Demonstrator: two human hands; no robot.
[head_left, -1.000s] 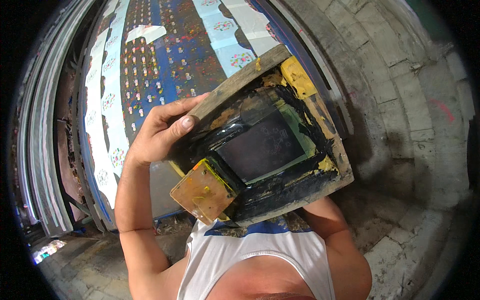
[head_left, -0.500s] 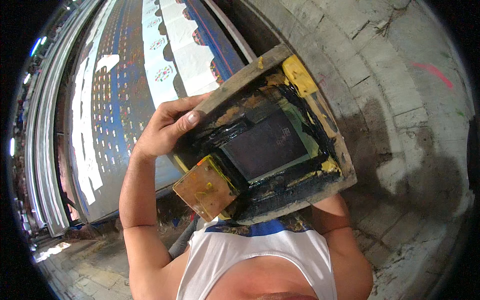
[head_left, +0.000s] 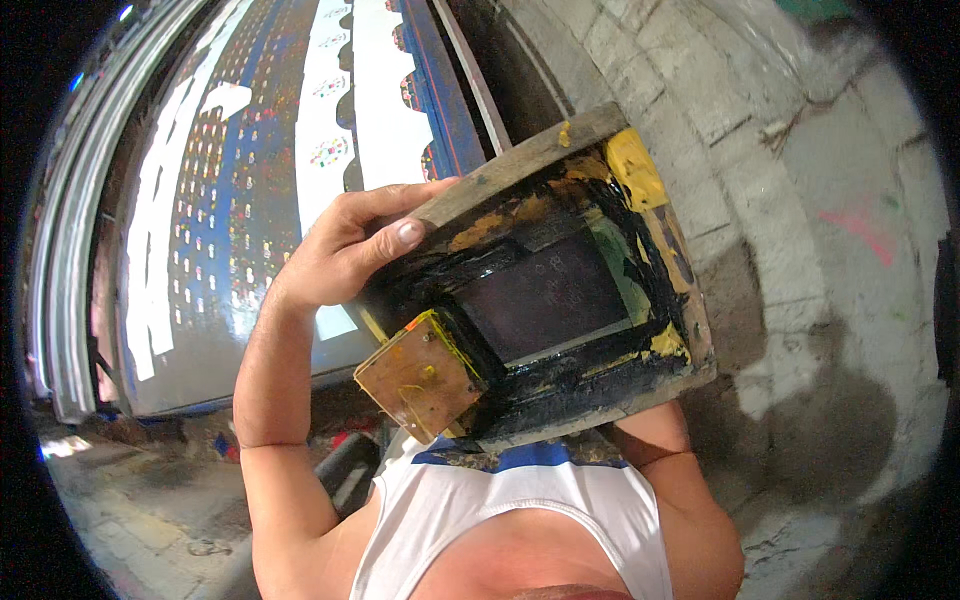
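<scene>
A wooden screen-printing frame [head_left: 655, 240] is held tilted in front of my chest. Black ink coats its inside around a dark mesh window [head_left: 545, 295], and yellow patches mark its right side. My left hand [head_left: 360, 240] is closed on the upper left rail, thumb on top, fingers passing behind. A square wooden block [head_left: 422, 378], brownish with yellow stains, rests inside the frame's lower left corner; its lower face is hidden. My right arm [head_left: 650, 440] reaches under the frame at the lower right. The frame covers my right hand, so its fingers do not show.
A long printing table [head_left: 230, 330] runs away to the left, bearing white sheets [head_left: 385, 110] with colourful printed motifs. Pale rails [head_left: 75, 250] line its far left side. On the right lies a grey paved floor [head_left: 800, 190] with a pink streak.
The frame and the block in it have shifted slightly right in the view, with my left hand still on the rail. The table and floor have shifted in view too.
</scene>
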